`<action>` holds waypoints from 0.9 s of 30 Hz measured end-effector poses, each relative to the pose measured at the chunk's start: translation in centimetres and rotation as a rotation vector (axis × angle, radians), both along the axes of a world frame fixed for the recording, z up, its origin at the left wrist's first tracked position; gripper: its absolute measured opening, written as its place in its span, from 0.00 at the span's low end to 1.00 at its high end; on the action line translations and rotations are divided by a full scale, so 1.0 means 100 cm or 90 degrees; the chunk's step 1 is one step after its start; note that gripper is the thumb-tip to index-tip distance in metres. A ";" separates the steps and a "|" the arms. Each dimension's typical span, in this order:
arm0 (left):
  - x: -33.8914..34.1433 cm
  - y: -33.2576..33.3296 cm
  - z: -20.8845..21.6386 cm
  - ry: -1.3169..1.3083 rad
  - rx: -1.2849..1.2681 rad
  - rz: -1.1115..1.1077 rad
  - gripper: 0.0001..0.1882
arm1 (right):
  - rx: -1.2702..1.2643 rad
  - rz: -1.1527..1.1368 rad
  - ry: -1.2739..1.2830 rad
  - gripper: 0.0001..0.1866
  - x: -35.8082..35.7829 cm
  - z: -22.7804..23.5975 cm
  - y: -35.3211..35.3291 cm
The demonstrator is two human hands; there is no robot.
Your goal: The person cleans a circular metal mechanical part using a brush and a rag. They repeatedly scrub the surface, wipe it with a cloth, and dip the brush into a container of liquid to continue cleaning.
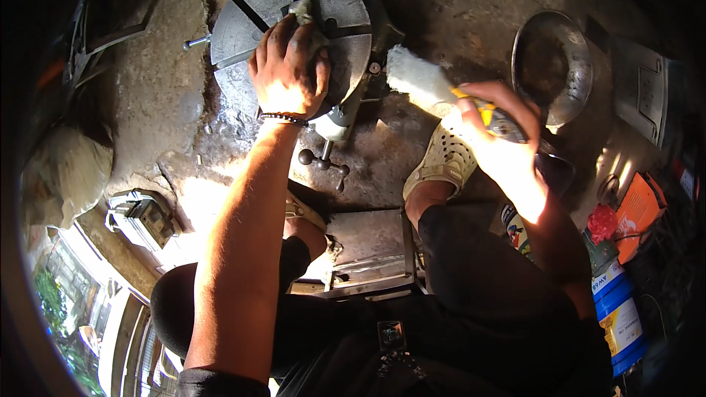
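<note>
- Hands first: your left hand [288,70] is pressing a small grey rag [303,11] against the face of a round metal chuck plate [243,26], with the fingers spread wide and lying flat, only lightly curled over the cloth.
- A dark beaded bracelet [283,117] is circling that wrist, and the bare forearm is running down toward the lower edge of the view.
- Your right hand [504,143] is gripping a yellow-handled brush [426,84], the fingers closed firmly around the handle, with its white fluffy head pointing up and left, toward the plate.
- The brush head is hovering just beside the plate's right edge; you cannot tell whether it is touching.
- The chuck plate is lying at the top centre of the view on a rough, stained concrete floor [456,0]; it is dull grey steel, with dark straight slots crossing its face and a crank handle [323,160] sticking out below it.
- Your foot in a pale perforated clog [445,162] is resting near the plate, under your right hand.
- A shallow metal bowl [553,66] is sitting to the upper right, well apart from the plate.
- A blue and white can [618,312] is standing at the lower right.
</note>
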State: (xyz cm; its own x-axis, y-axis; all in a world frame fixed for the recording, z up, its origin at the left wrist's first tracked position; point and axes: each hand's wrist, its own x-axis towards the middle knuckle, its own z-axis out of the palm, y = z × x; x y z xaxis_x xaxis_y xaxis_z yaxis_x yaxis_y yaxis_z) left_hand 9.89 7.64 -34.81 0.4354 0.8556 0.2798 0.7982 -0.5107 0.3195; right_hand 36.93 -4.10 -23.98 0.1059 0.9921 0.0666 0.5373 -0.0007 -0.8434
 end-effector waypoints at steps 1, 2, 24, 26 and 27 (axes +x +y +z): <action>0.000 0.000 0.000 -0.003 0.002 -0.003 0.27 | 0.030 0.023 0.009 0.08 -0.001 -0.004 0.001; 0.000 0.001 0.000 -0.005 0.004 -0.006 0.27 | 0.023 0.037 0.001 0.08 0.001 -0.003 0.000; -0.001 0.000 -0.002 -0.014 0.008 0.006 0.27 | -0.017 0.003 0.018 0.09 0.001 0.009 -0.017; 0.000 0.001 -0.001 -0.015 0.010 0.003 0.27 | -0.012 -0.059 -0.034 0.08 0.005 0.008 -0.012; 0.000 0.000 0.000 0.006 0.000 0.008 0.26 | 0.009 -0.062 -0.039 0.08 0.007 0.006 -0.009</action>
